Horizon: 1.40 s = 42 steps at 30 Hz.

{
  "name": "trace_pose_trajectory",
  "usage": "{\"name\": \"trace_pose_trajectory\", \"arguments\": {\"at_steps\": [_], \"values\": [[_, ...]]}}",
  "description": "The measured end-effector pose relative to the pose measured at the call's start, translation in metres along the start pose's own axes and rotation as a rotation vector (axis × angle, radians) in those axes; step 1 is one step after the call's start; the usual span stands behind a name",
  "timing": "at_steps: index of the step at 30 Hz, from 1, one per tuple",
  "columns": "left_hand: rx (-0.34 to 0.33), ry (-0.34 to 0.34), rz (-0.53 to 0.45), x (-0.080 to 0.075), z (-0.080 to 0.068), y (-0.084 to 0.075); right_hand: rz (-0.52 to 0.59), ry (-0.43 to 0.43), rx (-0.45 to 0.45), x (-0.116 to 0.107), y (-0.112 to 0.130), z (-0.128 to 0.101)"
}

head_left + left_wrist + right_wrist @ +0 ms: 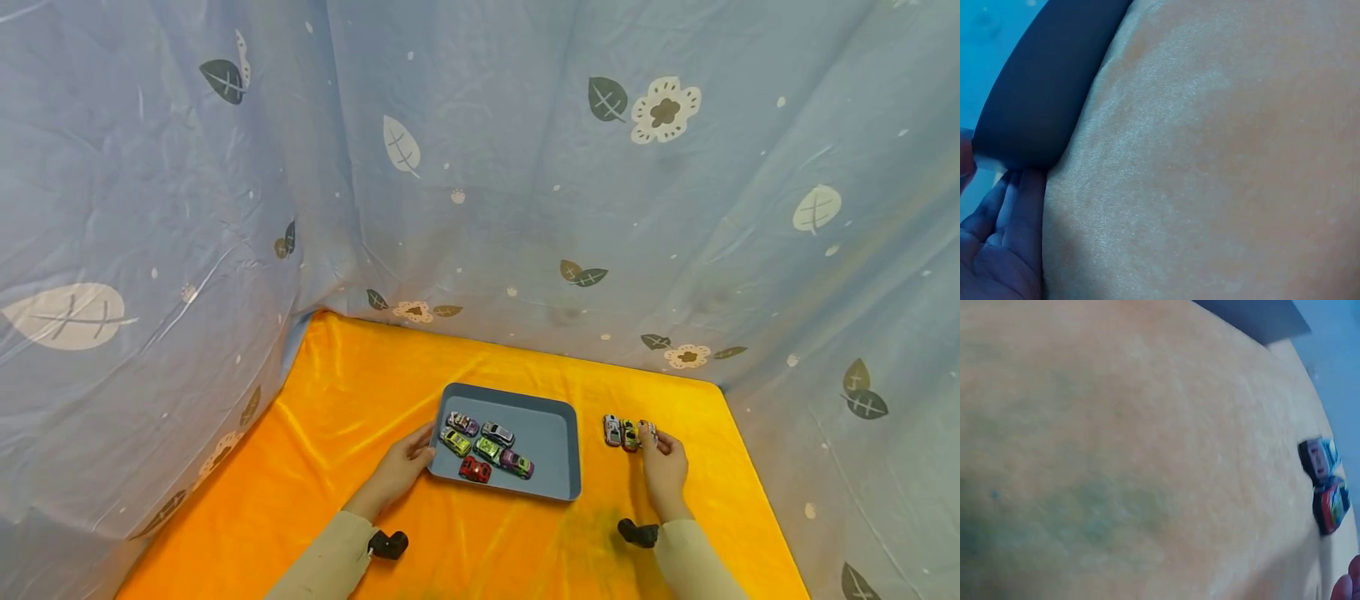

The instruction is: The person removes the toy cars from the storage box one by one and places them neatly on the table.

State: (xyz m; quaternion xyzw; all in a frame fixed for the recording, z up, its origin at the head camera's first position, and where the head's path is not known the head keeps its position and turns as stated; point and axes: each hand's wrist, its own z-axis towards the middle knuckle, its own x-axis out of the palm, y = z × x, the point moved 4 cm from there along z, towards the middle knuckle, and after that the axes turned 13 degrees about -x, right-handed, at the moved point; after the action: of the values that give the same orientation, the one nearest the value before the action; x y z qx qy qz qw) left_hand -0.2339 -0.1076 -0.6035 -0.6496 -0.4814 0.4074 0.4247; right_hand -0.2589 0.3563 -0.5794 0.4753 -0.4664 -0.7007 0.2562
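Observation:
My left hand (400, 467) grips the left side of a shallow grey-blue tray (553, 442), thumb at the rim. In the left wrist view its fingers (1022, 219) lie against the outside of the tray wall (1041, 87). Several toy cars sit in the tray's left half, among them a red one (476, 470), a silver one (498, 433) and a purple-and-green one (517, 464). Right of the tray, my right hand (666, 471) pinches a pale toy car (646, 428), partly hidden by the fingers. Beside it stand a red-and-yellow car (629, 436) and a white car (612, 430).
Orange velvety cloth (337, 375) covers the table. Blue-grey curtains (487, 167) with leaf and flower prints hang at the back and both sides. Black wrist mounts (387, 545) sit at both pale sleeves (326, 558).

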Motion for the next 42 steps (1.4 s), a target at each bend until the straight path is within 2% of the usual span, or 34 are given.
{"name": "trace_pose_trajectory", "arguments": {"at_steps": [8, 13, 18, 27, 36, 42], "values": [[-0.027, -0.015, 0.033, -0.003, 0.001, 0.001, 0.026, 0.027, 0.079, -0.002, -0.012, 0.019], [-0.037, -0.004, 0.064, -0.002, 0.002, 0.002, 0.018, 0.048, 0.124, -0.002, -0.019, 0.022], [-0.039, -0.005, 0.059, -0.002, 0.001, 0.001, 0.004, 0.07, 0.094, -0.002, -0.02, 0.023], [-0.03, 0.022, 0.002, -0.001, 0.002, 0.0, 0.009, 0.072, 0.106, 0.0, -0.021, 0.023], [-0.027, 0.012, 0.005, 0.002, -0.016, -0.027, -0.003, 0.081, 0.114, 0.0, -0.023, 0.022], [-0.025, 0.0, 0.01, 0.002, -0.012, -0.02, 0.009, 0.086, 0.104, 0.0, -0.023, 0.023]]}}
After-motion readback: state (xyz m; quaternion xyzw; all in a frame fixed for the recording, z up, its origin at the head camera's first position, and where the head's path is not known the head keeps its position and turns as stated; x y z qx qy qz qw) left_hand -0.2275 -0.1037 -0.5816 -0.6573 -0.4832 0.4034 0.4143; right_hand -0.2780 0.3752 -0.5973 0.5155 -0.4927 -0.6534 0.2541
